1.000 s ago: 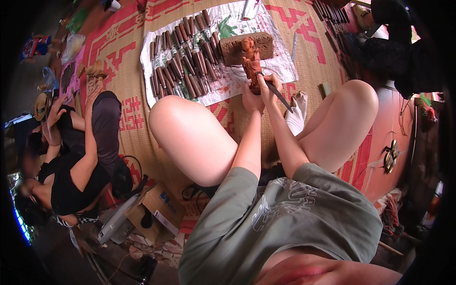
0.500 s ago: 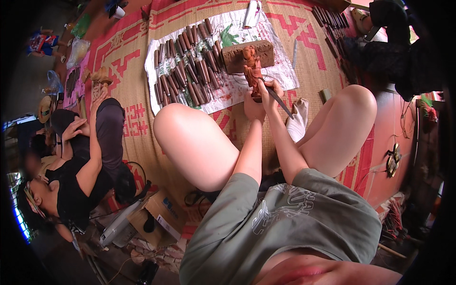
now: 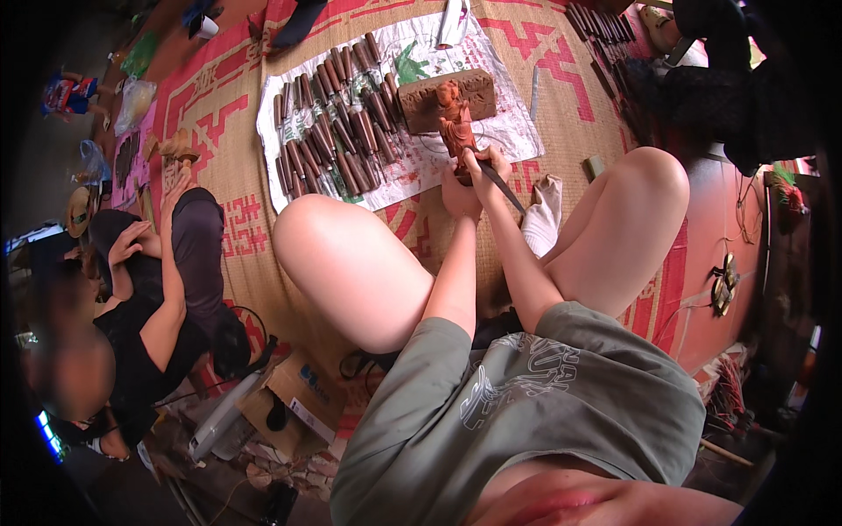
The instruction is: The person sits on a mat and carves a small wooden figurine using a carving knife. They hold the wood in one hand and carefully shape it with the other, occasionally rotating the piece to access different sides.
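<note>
A reddish-brown carved wooden figurine (image 3: pixel 456 131) stands upright in front of me, its upper part before a brown block. My left hand (image 3: pixel 461 196) is closed around the figurine's base from below. Against the figurine's lower side, my right hand (image 3: pixel 488 163) is closed on a long dark carving tool (image 3: pixel 506 190), whose tapered end points back toward me and to the right. The tool's other end is hidden by the fingers and the figurine.
Several wooden-handled chisels (image 3: pixel 329 127) lie in rows on a white printed sheet (image 3: pixel 517 136), beside the carved brown block (image 3: pixel 482 92). More tools (image 3: pixel 605 24) lie at the far right. A co-worker (image 3: pixel 167 307) sits at left with another carving (image 3: pixel 174 151). A white sock (image 3: pixel 544 215) is near my right forearm.
The scene has shifted slightly left and up in the view. A dark shape has come in at the top edge. The co-worker's head has moved; both my hands keep their hold.
</note>
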Demonstrator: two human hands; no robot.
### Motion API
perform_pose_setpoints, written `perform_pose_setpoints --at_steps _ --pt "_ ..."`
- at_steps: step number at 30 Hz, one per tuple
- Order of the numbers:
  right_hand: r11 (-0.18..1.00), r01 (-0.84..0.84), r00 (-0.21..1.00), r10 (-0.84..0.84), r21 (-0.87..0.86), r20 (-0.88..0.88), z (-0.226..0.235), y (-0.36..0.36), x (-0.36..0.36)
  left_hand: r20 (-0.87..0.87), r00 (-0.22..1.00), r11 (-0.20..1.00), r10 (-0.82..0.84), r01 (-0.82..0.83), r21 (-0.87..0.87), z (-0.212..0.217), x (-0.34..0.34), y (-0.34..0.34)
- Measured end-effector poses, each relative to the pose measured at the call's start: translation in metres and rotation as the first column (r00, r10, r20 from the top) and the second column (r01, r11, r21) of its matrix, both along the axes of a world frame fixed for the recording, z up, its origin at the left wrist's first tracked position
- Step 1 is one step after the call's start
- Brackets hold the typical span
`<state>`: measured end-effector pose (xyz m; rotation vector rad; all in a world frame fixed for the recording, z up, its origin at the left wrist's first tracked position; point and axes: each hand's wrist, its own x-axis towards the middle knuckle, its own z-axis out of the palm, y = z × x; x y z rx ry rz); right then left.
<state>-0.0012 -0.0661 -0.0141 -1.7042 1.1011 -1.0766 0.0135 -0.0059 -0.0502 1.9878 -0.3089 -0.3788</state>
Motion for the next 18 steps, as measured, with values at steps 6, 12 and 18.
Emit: perform_pose_setpoints --at_steps 6,12,18 --pt "0.984 0.018 0.986 -0.047 0.175 0.161 0.016 0.002 0.003 0.033 0.999 0.999 0.020 -0.021 0.030 0.005 -0.002 -0.001" --pt "0.951 0.017 0.969 -0.092 0.308 0.230 -0.010 0.006 -0.005 -0.005 0.999 0.999 0.033 -0.033 0.015 -0.007 -0.004 -0.003" --pt "0.991 -0.026 0.994 0.012 0.128 0.110 -0.002 0.010 -0.007 -0.138 0.990 0.988 0.015 -0.036 -0.149 -0.050 0.004 -0.001"
